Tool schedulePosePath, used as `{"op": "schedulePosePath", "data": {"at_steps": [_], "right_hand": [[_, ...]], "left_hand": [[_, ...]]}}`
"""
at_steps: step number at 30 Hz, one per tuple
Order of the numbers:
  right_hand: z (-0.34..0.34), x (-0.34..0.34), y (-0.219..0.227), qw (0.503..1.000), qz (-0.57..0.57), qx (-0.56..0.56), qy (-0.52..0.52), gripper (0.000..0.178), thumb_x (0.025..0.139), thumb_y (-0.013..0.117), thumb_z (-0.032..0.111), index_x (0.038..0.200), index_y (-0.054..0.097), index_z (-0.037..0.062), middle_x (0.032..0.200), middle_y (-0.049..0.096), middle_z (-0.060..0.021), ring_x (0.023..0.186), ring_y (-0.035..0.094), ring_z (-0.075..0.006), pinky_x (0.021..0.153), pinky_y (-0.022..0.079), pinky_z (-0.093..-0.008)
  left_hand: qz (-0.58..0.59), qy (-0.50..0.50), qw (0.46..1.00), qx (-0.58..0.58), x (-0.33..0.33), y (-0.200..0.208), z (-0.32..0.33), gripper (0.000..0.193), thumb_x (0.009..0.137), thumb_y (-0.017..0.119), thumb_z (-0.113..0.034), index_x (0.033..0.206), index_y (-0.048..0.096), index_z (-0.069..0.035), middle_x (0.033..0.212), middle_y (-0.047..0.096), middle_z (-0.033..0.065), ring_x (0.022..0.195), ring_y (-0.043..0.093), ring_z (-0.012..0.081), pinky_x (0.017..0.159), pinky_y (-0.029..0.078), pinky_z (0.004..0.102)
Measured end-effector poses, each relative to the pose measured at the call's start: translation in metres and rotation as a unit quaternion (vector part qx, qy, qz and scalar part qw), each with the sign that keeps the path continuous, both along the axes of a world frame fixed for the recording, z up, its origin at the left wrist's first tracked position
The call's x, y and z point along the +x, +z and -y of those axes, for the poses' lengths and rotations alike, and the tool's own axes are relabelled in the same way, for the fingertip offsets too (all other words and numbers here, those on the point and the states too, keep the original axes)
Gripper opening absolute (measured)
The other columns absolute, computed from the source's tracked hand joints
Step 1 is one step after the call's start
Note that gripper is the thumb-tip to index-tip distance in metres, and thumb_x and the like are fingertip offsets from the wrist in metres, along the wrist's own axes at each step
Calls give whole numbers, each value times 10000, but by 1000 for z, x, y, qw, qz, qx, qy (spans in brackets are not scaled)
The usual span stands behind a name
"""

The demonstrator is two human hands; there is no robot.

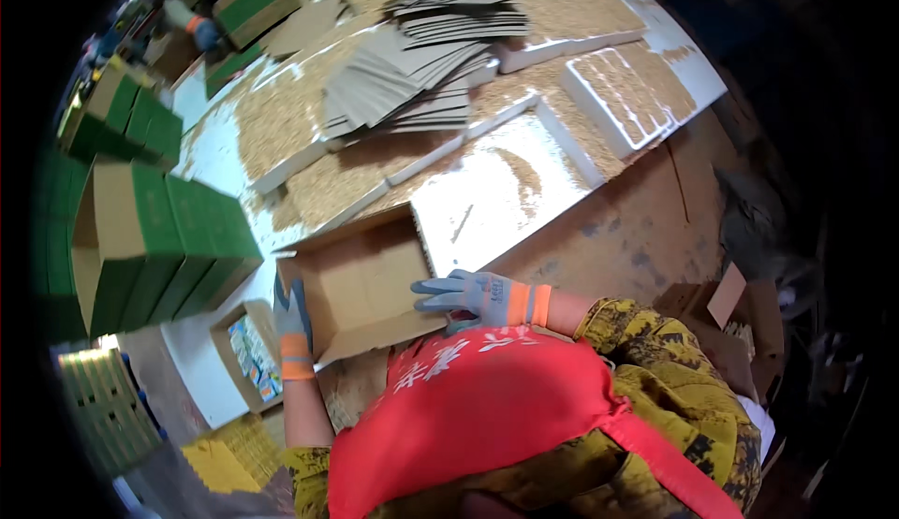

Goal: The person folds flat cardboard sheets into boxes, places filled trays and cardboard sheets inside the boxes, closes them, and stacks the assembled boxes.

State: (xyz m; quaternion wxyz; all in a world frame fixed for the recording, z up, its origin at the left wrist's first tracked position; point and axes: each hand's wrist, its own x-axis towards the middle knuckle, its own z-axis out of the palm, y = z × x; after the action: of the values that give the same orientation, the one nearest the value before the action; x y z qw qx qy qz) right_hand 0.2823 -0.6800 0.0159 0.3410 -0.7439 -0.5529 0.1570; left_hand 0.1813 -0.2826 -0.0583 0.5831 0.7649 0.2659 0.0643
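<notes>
An open, shallow brown cardboard box [361, 280] is tilted against the table's near edge, its inside bare brown board. My left hand [292, 318], in a grey glove with an orange cuff, grips the box's left wall, thumb and fingers on either side. My right hand [479, 296], gloved alike, lies over the right wall with its fingers reaching inside and its thumb lower down, partly hidden. Beyond the right hand is a white foam tray [449, 210] with a thin scatter of brown granules. My red apron [478, 397] is just below the box.
Foam trays full of brown granules [281, 126] cover the table, topped by fanned grey cardboard sheets [403, 70]. Green boxes [187, 238] stand at left, above a carton of small packets [253, 355]. Another person's gloved hand [203, 34] shows far left. An open carton [763, 327] sits right.
</notes>
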Motion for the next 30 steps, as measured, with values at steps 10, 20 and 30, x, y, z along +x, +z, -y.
{"op": "schedulePosePath", "data": {"at_steps": [10,20,30], "right_hand": [[355,244,-135,496,-88,93,-859,939,843,559,638,1442,327,-47,1488,315,-280,1380,312,-398,1138,256,-414],[317,268,-70,495,-251,459,-694,749,811,688,194,1455,308,150,1278,502,-107,1078,549,-271,893,488,-408],[221,78,-6,589,-460,497,-442,507,918,540,130,1387,415,-16,1321,526,-127,1187,529,-230,1023,429,-354]], "left_hand": [[-88,104,981,-135,14,4,23,546,933,565,-427,1300,515,-26,1160,595,86,1014,584,202,874,493,316],[-90,107,982,-125,21,5,27,497,936,559,-336,1341,466,-64,1181,570,102,992,583,215,823,513,343],[-107,71,992,1,10,-51,-28,559,941,547,-370,1347,476,7,1197,604,154,1031,594,252,886,487,350]]}}
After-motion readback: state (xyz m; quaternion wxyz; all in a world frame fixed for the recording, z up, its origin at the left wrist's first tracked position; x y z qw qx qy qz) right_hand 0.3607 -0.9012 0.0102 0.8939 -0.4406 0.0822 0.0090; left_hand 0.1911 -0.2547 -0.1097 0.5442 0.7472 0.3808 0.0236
